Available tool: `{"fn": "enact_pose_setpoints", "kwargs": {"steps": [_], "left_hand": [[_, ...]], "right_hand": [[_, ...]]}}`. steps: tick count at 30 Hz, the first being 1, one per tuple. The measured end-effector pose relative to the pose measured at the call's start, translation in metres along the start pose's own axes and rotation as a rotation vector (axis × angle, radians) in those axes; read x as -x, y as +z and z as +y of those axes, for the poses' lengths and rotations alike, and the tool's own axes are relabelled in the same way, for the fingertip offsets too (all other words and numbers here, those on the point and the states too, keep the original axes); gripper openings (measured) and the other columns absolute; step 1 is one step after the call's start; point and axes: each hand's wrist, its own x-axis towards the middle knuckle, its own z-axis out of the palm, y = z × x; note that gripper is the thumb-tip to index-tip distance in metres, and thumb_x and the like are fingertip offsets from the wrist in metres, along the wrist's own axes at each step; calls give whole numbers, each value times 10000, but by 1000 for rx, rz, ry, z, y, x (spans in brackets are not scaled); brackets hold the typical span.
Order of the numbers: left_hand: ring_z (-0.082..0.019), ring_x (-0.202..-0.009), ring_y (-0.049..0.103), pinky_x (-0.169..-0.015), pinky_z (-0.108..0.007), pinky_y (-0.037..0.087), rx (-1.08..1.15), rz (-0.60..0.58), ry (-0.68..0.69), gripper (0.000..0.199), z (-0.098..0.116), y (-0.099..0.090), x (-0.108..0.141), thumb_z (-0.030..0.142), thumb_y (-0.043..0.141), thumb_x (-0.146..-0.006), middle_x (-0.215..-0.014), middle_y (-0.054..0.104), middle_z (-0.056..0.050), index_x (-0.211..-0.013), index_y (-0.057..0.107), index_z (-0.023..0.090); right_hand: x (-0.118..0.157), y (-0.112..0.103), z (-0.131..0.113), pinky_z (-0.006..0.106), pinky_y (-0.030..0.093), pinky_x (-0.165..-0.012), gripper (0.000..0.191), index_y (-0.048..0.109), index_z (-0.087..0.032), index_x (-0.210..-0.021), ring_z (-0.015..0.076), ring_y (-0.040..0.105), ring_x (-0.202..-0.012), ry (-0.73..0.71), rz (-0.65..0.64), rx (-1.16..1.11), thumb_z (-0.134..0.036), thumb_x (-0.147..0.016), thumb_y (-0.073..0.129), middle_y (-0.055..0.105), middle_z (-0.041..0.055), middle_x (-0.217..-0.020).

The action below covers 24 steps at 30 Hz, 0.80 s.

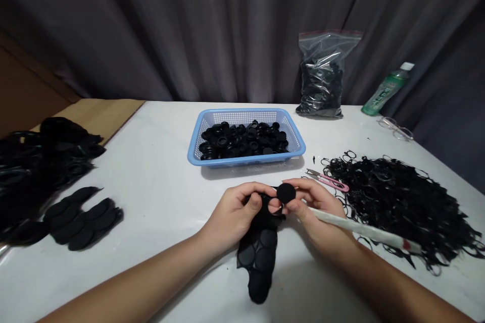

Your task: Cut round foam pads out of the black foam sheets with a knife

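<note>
My left hand (pixel 237 212) is closed on a black sheet of joined round pads (pixel 261 257), which hangs down toward the tabletop. Its index fingertip reaches the left edge of a single black disc (pixel 286 193). That disc is pinched between the thumb and fingers of my right hand (pixel 318 212). A long stick-like tool with a whitish wrapped handle (pixel 367 229) also lies in my right hand, slanting out to the right; its working tip is hidden by the fingers. Beyond my hands stands a blue plastic basket (pixel 195 149) holding many black round pieces.
Right of my hands lies a heap of black ring-shaped scraps (pixel 401 202), with pink thread snips (pixel 333 182) at its edge. More black pad sheets (pixel 83 217) are piled left. A zip bag (pixel 322 81), a green bottle (pixel 386 92) and eyeglasses (pixel 396 128) are at the back.
</note>
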Motion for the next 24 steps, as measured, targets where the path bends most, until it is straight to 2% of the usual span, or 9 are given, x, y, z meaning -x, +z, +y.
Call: {"fn": "enact_pose_setpoints", "kwargs": {"steps": [3, 6, 8, 11, 13, 16, 19, 20, 24], "left_hand": [[-197, -869, 633, -803, -321, 503, 26, 22, -41, 465, -1, 2, 0, 584, 453, -881, -932, 681, -67, -1017, 619, 172], [-213, -1004, 594, -910, -361, 444, -126, 28, -100, 271, -1, 1, 1, 369, 465, -933, -1112, 637, -48, -1147, 565, 237], [-230, -1130, 544, -994, -381, 383, -248, -4, -107, 313, -2, -2, 1, 229, 487, -902, -1226, 599, -36, -1208, 536, 269], [-241, -1258, 457, -1072, -395, 316, -307, -46, -49, 365, -4, -4, 1, 226, 472, -905, -1321, 551, -51, -1267, 497, 266], [-238, -1221, 491, -1048, -390, 352, -282, -32, -11, 427, -6, -5, 1, 255, 527, -889, -1309, 549, -67, -1309, 448, 267], [-186, -976, 614, -871, -333, 478, -123, 45, -20, 603, -7, -4, -2, 235, 662, -805, -1182, 573, -55, -1330, 370, 278], [-121, -767, 638, -705, -257, 504, 59, 89, -68, 664, -4, -3, -4, 233, 733, -750, -973, 576, 3, -1298, 358, 261], [-114, -742, 640, -683, -243, 503, 97, 95, -79, 665, -3, -3, -4, 236, 745, -740, -921, 576, 17, -1285, 366, 254], [-136, -770, 666, -707, -260, 521, 165, 118, -69, 667, -2, -1, -4, 236, 771, -716, -896, 622, 9, -1255, 379, 244]], "right_hand": [[-14, -7, 7, 269, 527, -665, 270, 622, -236, -1032, 156, 678, -747, 64, 117, -93, -376, -808, 676, 717, 10, -773], [-33, -17, 14, 260, 499, -641, 367, 590, -217, -1045, 136, 642, -702, 144, 300, -177, -401, -753, 716, 703, -4, -770], [-44, -20, 16, 260, 487, -622, 408, 584, -198, -1057, 133, 631, -682, 160, 327, -185, -401, -731, 721, 701, 6, -792], [-56, -18, 12, 247, 468, -590, 456, 574, -180, -1114, 141, 637, -719, 189, 297, -177, -372, -725, 715, 713, 46, -903], [-59, -15, 8, 237, 456, -567, 479, 549, -184, -1161, 151, 644, -755, 210, 281, -174, -356, -739, 694, 710, 62, -965], [-58, -11, 4, 231, 455, -562, 427, 531, -225, -1154, 158, 641, -778, 205, 288, -177, -355, -764, 647, 690, 38, -961], [-49, -10, 2, 239, 476, -587, 212, 566, -239, -920, 151, 613, -722, 179, 284, -198, -407, -791, 577, 623, -1, -815], [-45, -10, 2, 243, 478, -577, 210, 558, -232, -827, 147, 594, -679, 176, 268, -207, -441, -801, 546, 591, -6, -760], [-29, -5, 0, 268, 471, -534, 435, 534, -207, -632, 140, 527, -559, 194, 140, -225, -591, -820, 456, 570, 11, -679]]}}
